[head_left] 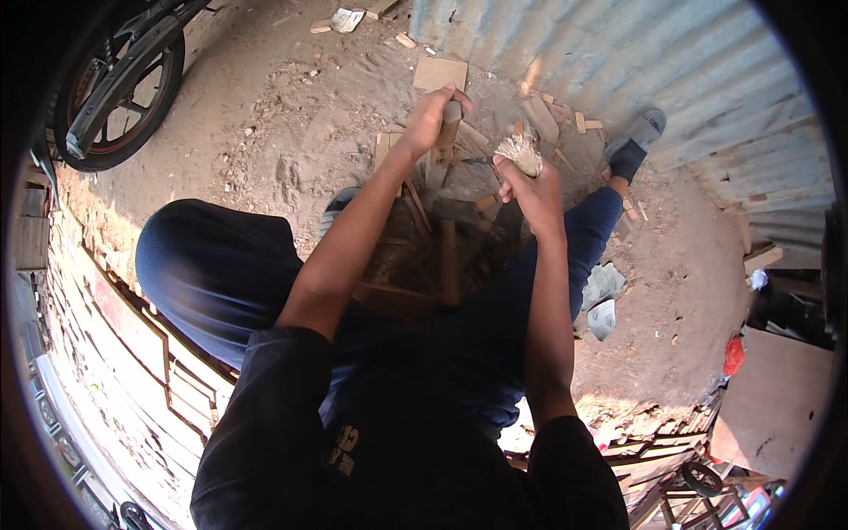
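My left hand [430,122] is closed around the upper end of a wooden piece [442,152], which slants down toward the ground. Right of it, my right hand [534,190] grips what looks like a chisel, its pale wooden end [521,155] frayed and splayed out. A thin dark blade [478,162] points left from that hand toward the wooden piece. Between my legs, in shadow, a wooden bar [450,265] stands below a dark block; whether they are joined I cannot tell.
Wood offcuts [539,119] and a flat board [440,73] lie on the dirt ground. A corrugated metal wall [609,57] bounds the far right. A motorcycle wheel [119,106] stands far left. Grey scraps [602,287] lie beside my right leg.
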Demonstrator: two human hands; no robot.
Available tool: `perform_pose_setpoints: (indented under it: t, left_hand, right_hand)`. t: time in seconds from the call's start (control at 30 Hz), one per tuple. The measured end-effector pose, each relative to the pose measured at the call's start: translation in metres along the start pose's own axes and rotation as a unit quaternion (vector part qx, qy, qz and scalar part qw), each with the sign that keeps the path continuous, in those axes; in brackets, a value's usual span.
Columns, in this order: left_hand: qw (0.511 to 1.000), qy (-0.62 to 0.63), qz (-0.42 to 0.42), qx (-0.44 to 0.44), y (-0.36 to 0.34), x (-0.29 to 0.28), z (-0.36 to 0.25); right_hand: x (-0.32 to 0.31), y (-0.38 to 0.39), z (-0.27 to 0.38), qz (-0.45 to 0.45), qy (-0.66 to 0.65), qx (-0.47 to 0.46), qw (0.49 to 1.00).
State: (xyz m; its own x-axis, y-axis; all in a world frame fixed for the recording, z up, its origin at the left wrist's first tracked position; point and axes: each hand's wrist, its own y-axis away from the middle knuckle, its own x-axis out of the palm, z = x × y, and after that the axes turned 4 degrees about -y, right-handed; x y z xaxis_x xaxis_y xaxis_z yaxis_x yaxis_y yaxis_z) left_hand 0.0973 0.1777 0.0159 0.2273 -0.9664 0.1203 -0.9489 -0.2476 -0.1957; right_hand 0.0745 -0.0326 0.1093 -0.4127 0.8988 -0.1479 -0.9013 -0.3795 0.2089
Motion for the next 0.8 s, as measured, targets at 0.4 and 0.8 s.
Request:
perform_pose_setpoints:
  t: [0.4,0.8]
  left_hand:
    - [0.999,-0.035,-0.010,-0.038,0.007,-0.012,-0.006]
    - [0.988,-0.111,0.065,0.083,0.012,-0.024,-0.002]
  right_hand:
    - [0.023,-0.016,0.039,0.126,0.069,-0.030,0.989]
    - [0.028,-0.033,0.034,0.123,0.040,-0.017,0.991]
